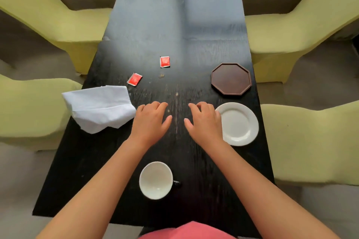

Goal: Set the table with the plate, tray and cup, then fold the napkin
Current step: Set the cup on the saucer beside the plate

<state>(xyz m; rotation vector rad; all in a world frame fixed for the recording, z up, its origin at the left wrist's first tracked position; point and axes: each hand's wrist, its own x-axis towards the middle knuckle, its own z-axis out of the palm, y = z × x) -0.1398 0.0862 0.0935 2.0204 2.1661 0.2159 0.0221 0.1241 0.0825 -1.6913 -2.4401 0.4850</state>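
Note:
A white plate (240, 124) lies at the table's right edge, with a dark brown octagonal tray (231, 78) just beyond it. A white cup (156, 180) with a dark handle stands near the front edge, between my forearms. A crumpled white napkin (100, 107) lies at the left edge, partly overhanging it. My left hand (150, 121) rests palm down mid-table, just right of the napkin, holding nothing. My right hand (204, 122) rests palm down beside the plate's left rim, fingers loosely curled, holding nothing.
Two red sachets (165, 61) (134, 79) lie on the black wooden table (174, 25) beyond my hands. Yellow-green padded chairs (48, 11) (310, 141) flank both long sides. A pink garment (190, 231) shows at the bottom edge.

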